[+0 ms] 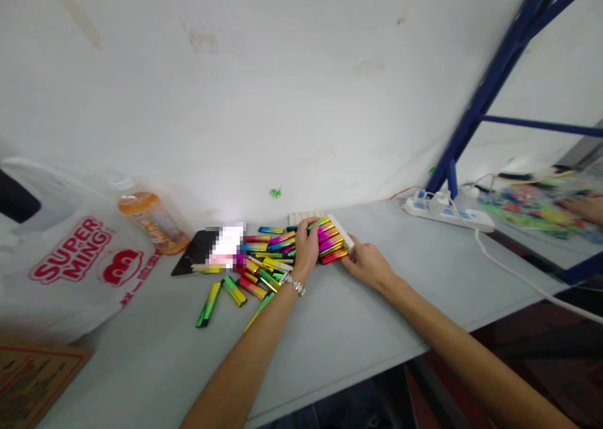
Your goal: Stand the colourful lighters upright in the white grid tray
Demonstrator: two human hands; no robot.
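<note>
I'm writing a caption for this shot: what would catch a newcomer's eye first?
Probably the shiny, multicoloured lighter-like pieces heaped near the centre of the grey table, with the left hand on a row of them and the right hand at the white strip along their ends. Next, the red "SUPER MING" lettering on the plastic bag at far left.

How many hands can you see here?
3: the left hand on shiny multicoloured oblong pieces, the right hand at a narrow white strip, another person's blurred hand near the right edge.
</note>
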